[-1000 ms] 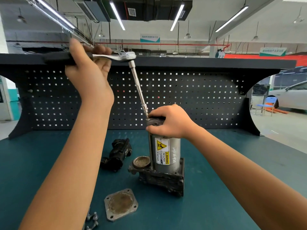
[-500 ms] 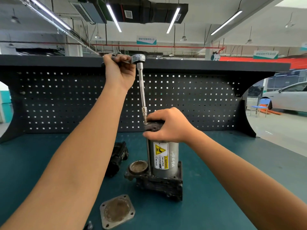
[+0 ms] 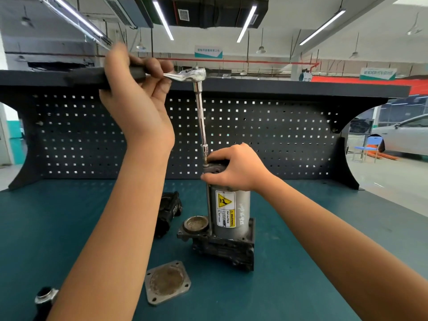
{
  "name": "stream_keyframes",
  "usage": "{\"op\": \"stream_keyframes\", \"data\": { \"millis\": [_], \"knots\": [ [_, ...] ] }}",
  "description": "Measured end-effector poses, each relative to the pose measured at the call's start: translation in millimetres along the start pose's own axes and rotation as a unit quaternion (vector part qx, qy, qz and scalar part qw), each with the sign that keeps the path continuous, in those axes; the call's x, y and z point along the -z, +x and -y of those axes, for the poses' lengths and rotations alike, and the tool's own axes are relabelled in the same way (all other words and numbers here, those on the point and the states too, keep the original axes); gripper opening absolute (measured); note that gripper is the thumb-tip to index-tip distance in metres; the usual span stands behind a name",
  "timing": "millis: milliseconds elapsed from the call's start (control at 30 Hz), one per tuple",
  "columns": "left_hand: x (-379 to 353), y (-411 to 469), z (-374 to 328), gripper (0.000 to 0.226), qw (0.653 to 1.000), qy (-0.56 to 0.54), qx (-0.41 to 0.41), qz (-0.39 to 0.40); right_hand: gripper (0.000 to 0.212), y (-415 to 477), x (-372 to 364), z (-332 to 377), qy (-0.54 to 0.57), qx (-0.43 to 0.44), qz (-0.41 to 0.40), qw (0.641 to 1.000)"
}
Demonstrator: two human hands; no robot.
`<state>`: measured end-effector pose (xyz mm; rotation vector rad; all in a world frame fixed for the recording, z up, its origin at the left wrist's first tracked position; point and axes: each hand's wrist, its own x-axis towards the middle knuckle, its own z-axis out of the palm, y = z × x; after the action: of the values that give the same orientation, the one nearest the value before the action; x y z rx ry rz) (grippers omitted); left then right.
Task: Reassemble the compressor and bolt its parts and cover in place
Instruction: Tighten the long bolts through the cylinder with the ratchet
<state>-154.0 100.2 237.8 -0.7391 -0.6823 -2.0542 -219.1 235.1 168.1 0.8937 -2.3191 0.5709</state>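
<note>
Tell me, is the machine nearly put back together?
Partly. The silver cylinder already stands on the compressor base. The left hand works a ratchet on top while the right hand steadies it. The square cover plate still lies loose on the bench.

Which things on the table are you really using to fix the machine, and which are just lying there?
In use:
- ratchet wrench, gripped by the left hand
- compressor, steadied at the top by the right hand

Waiting parts:
- square cover plate
- black part
- small metal fitting

Just nearby:
- white car
- blue chair
</note>
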Motion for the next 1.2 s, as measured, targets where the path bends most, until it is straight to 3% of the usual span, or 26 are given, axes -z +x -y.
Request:
{"op": "stream_keyframes", "data": {
  "millis": [200, 300, 633, 733, 867, 933, 1000, 1067, 1133, 1200],
  "knots": [
    [15.1, 48.8, 15.2, 0.035, 0.981, -0.111, 0.127, -0.092, 0.023, 1.2, 0.8, -3.2, -0.002, 0.024, -0.005, 1.000],
    [18.1, 67.5, 31.4, 0.056, 0.966, -0.116, 0.219, -0.076, 0.018, 0.3, 1.4, -4.0, 0.011, 0.038, -0.011, 0.999],
    [7.9, 84.4, 80.4, 0.060, 0.922, -0.156, 0.354, 0.014, 0.018, -0.2, -0.7, -6.9, 0.016, 0.039, -0.024, 0.999],
    [8.9, 74.5, 69.5, 0.044, 0.941, -0.144, 0.307, 0.004, 0.017, 0.4, -0.3, -7.3, 0.031, 0.015, -0.021, 0.999],
    [17.7, 48.9, 30.2, 0.046, 0.978, -0.117, 0.169, 0.026, 0.020, -0.4, -1.2, -6.4, 0.027, -0.001, -0.016, 1.000],
    [16.2, 23.4, 14.0, 0.031, 0.994, -0.044, 0.071, 0.069, 0.020, 1.2, -1.7, -4.5, 0.020, -0.008, -0.016, 1.000],
    [9.4, -2.8, 8.2, 0.016, 0.988, 0.092, -0.081, 0.097, 0.024, 2.5, -2.7, -1.2, 0.009, -0.018, -0.010, 1.000],
    [2.2, -20.2, 9.5, 0.012, 0.956, 0.191, -0.185, 0.125, 0.029, 2.7, -3.4, 2.0, -0.001, -0.026, -0.006, 1.000],
    [-2.9, -24.7, 8.2, 0.015, 0.962, 0.194, -0.174, 0.083, 0.031, 2.4, -3.0, 3.3, -0.004, -0.027, -0.002, 1.000],
    [-2.1, -18.4, 6.0, 0.018, 0.985, 0.129, -0.114, 0.021, 0.030, 1.8, -2.0, 2.7, -0.007, -0.021, 0.002, 1.000]
  ]
}}
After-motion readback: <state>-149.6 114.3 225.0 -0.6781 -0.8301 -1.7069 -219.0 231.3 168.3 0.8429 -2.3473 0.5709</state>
